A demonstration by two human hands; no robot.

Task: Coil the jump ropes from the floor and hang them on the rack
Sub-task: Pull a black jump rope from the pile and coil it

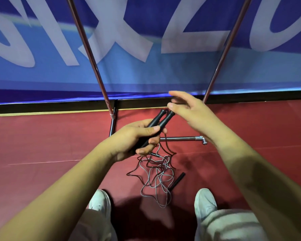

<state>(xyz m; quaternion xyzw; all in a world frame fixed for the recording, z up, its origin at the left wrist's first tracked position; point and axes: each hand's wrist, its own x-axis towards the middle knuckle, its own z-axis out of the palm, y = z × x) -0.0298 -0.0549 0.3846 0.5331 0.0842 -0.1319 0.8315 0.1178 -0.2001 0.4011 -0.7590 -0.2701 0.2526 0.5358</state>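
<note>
- Red floor (42,136), chrome rack (94,66) poles up at 12 o'clock.
- Tangled jump ropes (156,173) heaped on it at 6 o'clock from the hands.
- Left hand (135,136) fingers curled round two black handles (165,119); right hand (193,110) at 2 o'clock, fingers loosely spread.

I see a brightly, evenly lit indoor view. Motion blur smears the right hand (193,110) toward 12 o'clock from centre and the banner (146,70) lettering toward 10 o'clock. A soft dark shadow pools on the red floor (42,136) at 6 o'clock. Wide-angle distortion bows the frame's edges
</note>
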